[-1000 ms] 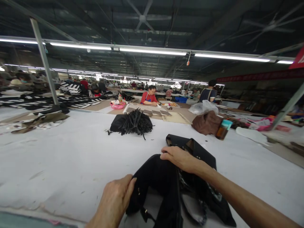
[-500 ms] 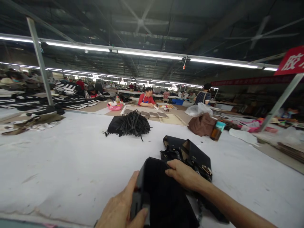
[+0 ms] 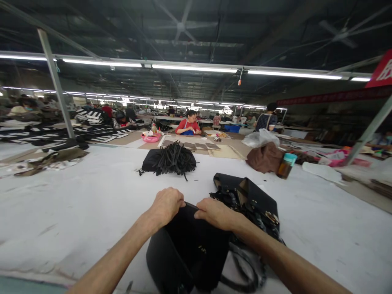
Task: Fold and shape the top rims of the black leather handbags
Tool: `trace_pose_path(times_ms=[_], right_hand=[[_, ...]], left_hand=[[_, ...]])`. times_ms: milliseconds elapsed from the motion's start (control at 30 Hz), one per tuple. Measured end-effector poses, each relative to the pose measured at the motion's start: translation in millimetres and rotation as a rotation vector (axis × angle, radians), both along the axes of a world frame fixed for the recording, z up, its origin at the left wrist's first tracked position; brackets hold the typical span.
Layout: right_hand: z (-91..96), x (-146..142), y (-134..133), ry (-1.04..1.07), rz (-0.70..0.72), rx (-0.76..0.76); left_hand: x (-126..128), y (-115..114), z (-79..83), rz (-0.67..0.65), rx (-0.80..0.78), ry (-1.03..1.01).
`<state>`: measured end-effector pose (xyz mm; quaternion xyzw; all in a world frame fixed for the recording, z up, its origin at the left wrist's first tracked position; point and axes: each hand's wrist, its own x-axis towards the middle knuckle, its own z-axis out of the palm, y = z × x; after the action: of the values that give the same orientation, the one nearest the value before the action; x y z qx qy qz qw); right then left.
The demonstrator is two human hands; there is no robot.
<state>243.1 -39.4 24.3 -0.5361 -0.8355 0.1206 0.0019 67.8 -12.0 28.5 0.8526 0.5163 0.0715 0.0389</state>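
A black handbag stands open-topped in front of me on the white table, its dark inside facing up. My left hand pinches the far rim near its left end. Close beside it, my right hand grips the same rim, thumb over the edge. A dark looped strap hangs at the bag's right side. Just past my right hand lie more black handbags with gold-coloured fittings. The fingertips inside and behind the rim are partly hidden.
A black bundle with fringe strips lies farther back. To the right are a brown cloth bag and a jar with a teal lid. Across the table a person in red sits near a pink basin. Olive scraps lie left.
My left hand has moved from the bag's near left side up to its far rim. The bag has turned and now gapes open. My right hand has shifted slightly left along the rim.
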Motion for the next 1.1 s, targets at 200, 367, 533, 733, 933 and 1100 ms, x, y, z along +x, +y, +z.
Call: trace_pose_path(times_ms=[200, 367, 533, 733, 933, 1100], right_hand=[[16.4, 31.1, -23.4, 0.383, 0.012, -0.233], [15.0, 39.9, -41.9, 0.551, -0.066, -0.279], [-8.6, 32.6, -47.5, 0.420, -0.126, -0.027], [-29.4, 24.0, -42.3, 0.182, -0.197, 0.256], [-27.4, 6.9, -54.3, 0.083, -0.254, 0.487], [-25.9, -43.1, -90.7, 0.203, -0.096, 0.277]], left_hand=[[-16.7, -4.4, -3.3, -0.006, 0.029, -0.007], [-19.6, -5.5, -6.0, -0.008, 0.059, -0.006], [-20.5, -7.5, -7.1, -0.030, 0.063, -0.013], [-25.2, -7.4, -10.0, -0.028, 0.069, -0.060], [-24.1, -9.9, -7.9, 0.008, 0.034, -0.100], [-22.2, -9.9, -6.8, -0.006, -0.041, -0.269]])
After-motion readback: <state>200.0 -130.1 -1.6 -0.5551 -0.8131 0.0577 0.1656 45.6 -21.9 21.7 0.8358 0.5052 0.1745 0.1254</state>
